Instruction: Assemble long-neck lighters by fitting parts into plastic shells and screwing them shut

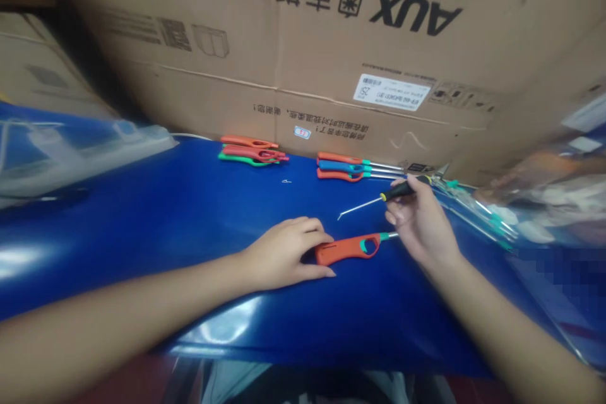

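Note:
An orange stick lighter with a teal trigger and metal tube lies on the blue table. My left hand rests on the table with thumb and fingers closed round its butt end. In my right hand is a screwdriver with a black and yellow handle. Its shaft slants down left above the lighter, with a tiny bent bit at the tip. Part of the lighter's tube passes behind my right hand. Farther back lie orange and blue stick lighters, side by side.
A large cardboard carton stands along the table's back. Orange, red and green lighter handles lie against it, with a small pale piece nearby. Several metal lighter tubes lie right. A clear plastic bag is at the left.

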### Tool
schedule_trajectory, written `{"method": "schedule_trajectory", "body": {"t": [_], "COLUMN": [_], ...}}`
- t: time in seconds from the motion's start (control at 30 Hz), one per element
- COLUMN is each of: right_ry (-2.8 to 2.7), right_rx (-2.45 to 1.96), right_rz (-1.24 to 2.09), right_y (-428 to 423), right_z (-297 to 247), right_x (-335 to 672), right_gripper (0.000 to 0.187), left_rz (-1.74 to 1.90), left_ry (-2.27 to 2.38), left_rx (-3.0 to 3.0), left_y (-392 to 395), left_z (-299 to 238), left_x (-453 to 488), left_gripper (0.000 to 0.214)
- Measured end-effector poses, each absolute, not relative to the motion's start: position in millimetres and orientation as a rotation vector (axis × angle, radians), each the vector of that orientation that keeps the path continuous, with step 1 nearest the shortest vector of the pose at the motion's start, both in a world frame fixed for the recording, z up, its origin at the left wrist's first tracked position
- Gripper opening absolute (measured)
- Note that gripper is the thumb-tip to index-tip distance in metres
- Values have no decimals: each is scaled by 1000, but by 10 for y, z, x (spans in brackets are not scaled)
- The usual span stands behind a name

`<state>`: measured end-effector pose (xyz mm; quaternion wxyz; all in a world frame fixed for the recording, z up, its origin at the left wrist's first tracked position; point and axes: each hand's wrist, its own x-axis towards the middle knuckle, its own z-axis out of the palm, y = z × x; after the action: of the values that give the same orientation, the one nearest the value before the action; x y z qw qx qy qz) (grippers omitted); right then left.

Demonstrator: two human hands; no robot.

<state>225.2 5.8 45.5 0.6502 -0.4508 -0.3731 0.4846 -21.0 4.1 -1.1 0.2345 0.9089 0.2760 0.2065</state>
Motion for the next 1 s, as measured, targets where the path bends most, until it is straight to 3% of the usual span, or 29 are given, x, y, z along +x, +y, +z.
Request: {"method": "schedule_trajectory", "body": {"t": [0.17, 0.47, 1.0], "right_ry": [-696, -711, -866], "right_rx": [-1087, -1033, -1029], "right_rz": [1277, 1395, 1382], "right_y": [49, -31, -105], "right_z": [388, 325, 336], "right_x": [2194, 2160, 2147], "right_gripper": [32, 28, 27], "left_rz": [686, 848, 963], "left_ry": [843, 851, 858], "left_rx": [2267, 1769, 1803], "left_y": [-8, -116, -168], "left_z": [36, 105, 151], "left_x": [-175, -89, -119], "left_gripper": [51, 19, 3]}}
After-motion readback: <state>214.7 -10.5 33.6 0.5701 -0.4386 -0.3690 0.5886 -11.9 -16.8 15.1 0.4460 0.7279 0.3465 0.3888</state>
